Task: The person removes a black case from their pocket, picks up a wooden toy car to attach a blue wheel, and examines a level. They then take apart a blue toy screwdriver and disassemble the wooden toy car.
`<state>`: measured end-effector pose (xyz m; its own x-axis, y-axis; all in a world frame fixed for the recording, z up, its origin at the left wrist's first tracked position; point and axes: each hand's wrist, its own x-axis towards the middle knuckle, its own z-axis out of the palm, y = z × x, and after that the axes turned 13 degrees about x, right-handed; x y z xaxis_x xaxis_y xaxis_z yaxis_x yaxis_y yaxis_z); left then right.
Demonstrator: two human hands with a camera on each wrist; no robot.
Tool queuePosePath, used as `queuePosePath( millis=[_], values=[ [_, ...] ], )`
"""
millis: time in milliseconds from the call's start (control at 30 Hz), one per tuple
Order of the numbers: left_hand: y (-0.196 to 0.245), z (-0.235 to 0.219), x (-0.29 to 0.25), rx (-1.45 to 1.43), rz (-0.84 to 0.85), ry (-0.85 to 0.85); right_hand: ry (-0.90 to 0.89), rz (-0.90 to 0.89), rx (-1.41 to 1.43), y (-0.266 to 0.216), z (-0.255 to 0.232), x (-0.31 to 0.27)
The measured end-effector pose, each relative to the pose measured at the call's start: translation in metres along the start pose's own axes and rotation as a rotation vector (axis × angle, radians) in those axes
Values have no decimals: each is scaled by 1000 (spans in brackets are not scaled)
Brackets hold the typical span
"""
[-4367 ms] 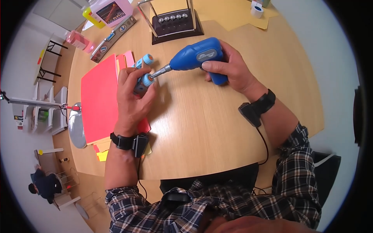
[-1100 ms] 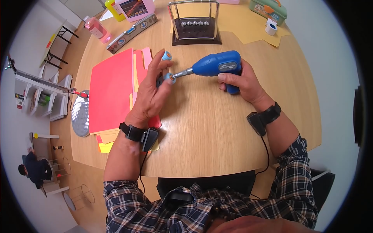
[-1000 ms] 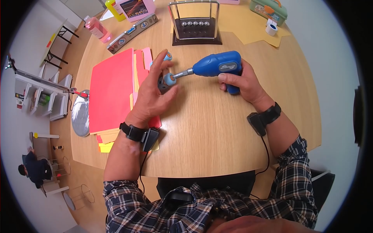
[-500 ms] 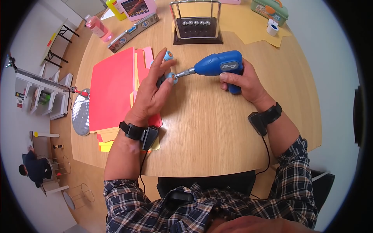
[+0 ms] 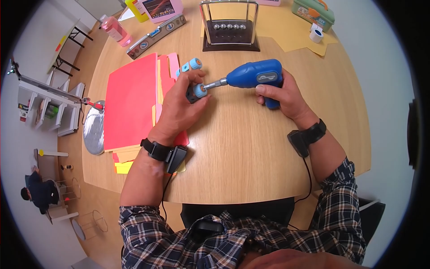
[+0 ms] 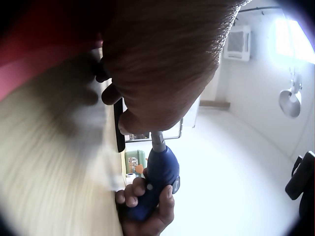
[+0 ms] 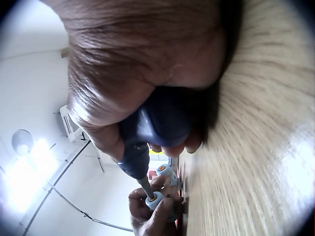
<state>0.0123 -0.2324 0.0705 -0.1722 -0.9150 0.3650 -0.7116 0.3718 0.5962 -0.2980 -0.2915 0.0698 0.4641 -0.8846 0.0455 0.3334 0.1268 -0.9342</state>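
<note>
My right hand (image 5: 291,96) grips a blue electric screwdriver (image 5: 253,74) by its handle, thumb along the side. The metal bit (image 5: 216,84) points left and meets the orange centre of a light-blue wheel (image 5: 200,91). That wheel belongs to a small toy vehicle (image 5: 185,68), which my left hand (image 5: 179,107) holds with curled fingers over the table. Beyond my fingers a second light-blue wheel (image 5: 195,63) shows. Seen from the right wrist, the bit sits at the wheel's hub (image 7: 152,198) between my left thumb and fingers. Part of the toy is hidden by my left hand.
Red and yellow folders (image 5: 132,103) lie left of the hands. A Newton's cradle (image 5: 230,33) stands behind, with a spirit level (image 5: 156,36) and a pink bottle (image 5: 115,31) at back left. Paper tape (image 5: 316,36) and a green toolbox (image 5: 313,13) are at back right.
Over the last second my left fingers, straighter before, have curled round the toy vehicle. Earlier, both hands were farther left. The bit has stayed at the wheel hub.
</note>
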Motion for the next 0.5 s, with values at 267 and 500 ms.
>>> queuePosePath(
  millis=[267, 500],
  values=[
    [5, -3, 3, 79, 84, 28, 13, 0, -20, -2, 1, -1],
    [3, 4, 2, -51, 5, 87, 8, -1, -17, -3, 0, -1]
  ],
)
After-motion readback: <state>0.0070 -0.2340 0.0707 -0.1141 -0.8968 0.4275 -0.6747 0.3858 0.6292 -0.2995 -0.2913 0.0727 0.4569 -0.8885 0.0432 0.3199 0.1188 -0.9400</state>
